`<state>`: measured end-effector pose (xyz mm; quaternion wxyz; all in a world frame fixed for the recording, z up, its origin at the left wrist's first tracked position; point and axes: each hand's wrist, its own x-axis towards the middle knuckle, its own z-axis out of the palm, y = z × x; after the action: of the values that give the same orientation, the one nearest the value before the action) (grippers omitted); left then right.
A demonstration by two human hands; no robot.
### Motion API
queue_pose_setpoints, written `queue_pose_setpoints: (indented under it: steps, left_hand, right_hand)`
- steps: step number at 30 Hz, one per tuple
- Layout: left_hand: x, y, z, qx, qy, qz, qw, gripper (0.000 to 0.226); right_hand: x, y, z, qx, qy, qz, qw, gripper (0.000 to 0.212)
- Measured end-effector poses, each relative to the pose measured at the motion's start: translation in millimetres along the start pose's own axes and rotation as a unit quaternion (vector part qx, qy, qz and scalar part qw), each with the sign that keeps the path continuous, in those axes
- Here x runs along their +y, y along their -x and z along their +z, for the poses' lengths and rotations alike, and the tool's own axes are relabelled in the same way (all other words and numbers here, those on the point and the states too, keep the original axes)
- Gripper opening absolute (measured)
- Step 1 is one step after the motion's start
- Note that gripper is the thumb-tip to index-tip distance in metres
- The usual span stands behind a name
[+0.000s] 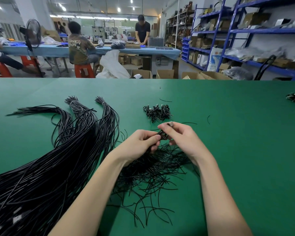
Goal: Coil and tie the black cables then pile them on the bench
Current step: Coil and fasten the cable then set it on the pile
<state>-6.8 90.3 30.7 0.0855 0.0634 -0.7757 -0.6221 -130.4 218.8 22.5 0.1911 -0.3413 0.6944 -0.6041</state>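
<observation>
Left hand [144, 142] is pinching a small coiled cable [162, 135] between thumb and fingers, and the right hand [179, 135] has its fingertips closed on the same coil from the other side, plug end poking up by its fingers. Looks like the tie is going on, though the wrap itself is too small to make out. The coil sits just above a messy heap of short tie wires [153, 169] on the green tabletop [228, 116].

Progress-wise I'd say early days: beyond the coil there's only a small pile of finished coils [157, 113]. Left of the coil, big bundles of uncoiled cables [58, 159] run off the near edge, so there's loads left to do.
</observation>
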Motion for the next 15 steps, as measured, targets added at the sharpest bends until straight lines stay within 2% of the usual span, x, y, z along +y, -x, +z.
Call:
queue_pose_setpoints:
  steps: [3, 9, 10, 12, 15]
  left_hand:
    - [-2.8, -4.1, 0.9, 0.012, 0.025, -0.014, 1.0, 0.025]
    - [-8.6, -11.3, 0.6, 0.038, 0.049, -0.034, 0.998, 0.027]
    - [-10.7, -12.2, 0.5, 0.057, 0.049, -0.035, 0.997, 0.028]
    - [-15.0, -14.3, -0.4, 0.105, 0.065, -0.036, 0.992, 0.028]
    - [-21.0, -16.9, -3.3, 0.16, 0.088, -0.032, 0.983, 0.025]
  right_hand:
    - [1.8, 2.2, -2.6, -0.007, -0.049, 0.007, 0.999, 0.012]
    - [6.9, -0.5, 0.0, 0.045, -0.113, 0.054, 0.991, 0.019]
    - [8.9, 0.1, -2.4, 0.043, -0.09, 0.066, 0.993, 0.02]
    - [15.2, 1.9, -9.0, 0.02, 0.046, 0.071, 0.996, 0.019]
    - [21.0, 6.3, -10.0, -0.052, 0.26, 0.093, 0.96, 0.019]
